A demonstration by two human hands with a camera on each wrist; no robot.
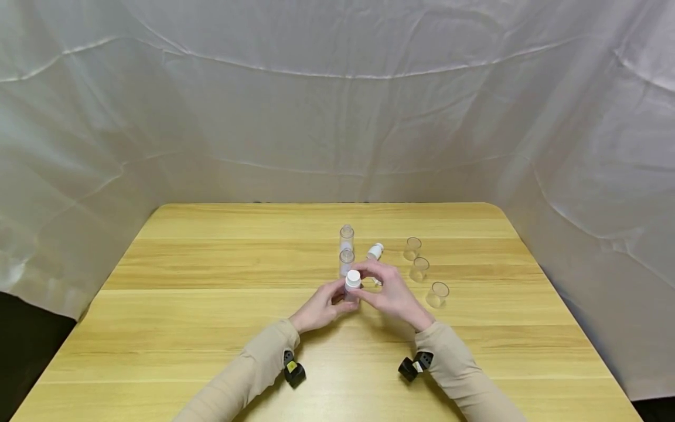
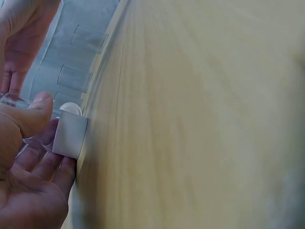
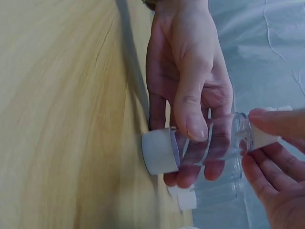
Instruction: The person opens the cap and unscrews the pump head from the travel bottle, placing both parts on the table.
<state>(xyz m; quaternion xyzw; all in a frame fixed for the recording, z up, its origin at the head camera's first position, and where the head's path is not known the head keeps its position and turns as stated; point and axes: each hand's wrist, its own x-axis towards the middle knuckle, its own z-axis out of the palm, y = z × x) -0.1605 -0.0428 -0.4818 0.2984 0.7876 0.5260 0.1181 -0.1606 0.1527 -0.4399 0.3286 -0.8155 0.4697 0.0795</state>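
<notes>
My left hand [image 1: 323, 307] holds a clear bottle with a white base [image 3: 159, 151], its thumb on one side and fingers on the other. The bottle stands upright, its base low by the tabletop. At its neck sits a white pump top [image 1: 353, 279], which my right hand [image 1: 391, 294] pinches between thumb and fingers. Just beyond the hands are two more clear bottles, a nearer bottle [image 1: 345, 262] and a farther bottle [image 1: 346, 233]. Beside them a white pump piece [image 1: 375, 251] lies on its side, partly hidden by my right hand.
Right of the hands, three clear cups or caps stand in a slanting row: a far cap [image 1: 412, 249], a middle cap [image 1: 419, 269] and a near cap [image 1: 437, 295]. Pale curtains [image 1: 337, 129] hang around the wooden table [image 1: 184, 328].
</notes>
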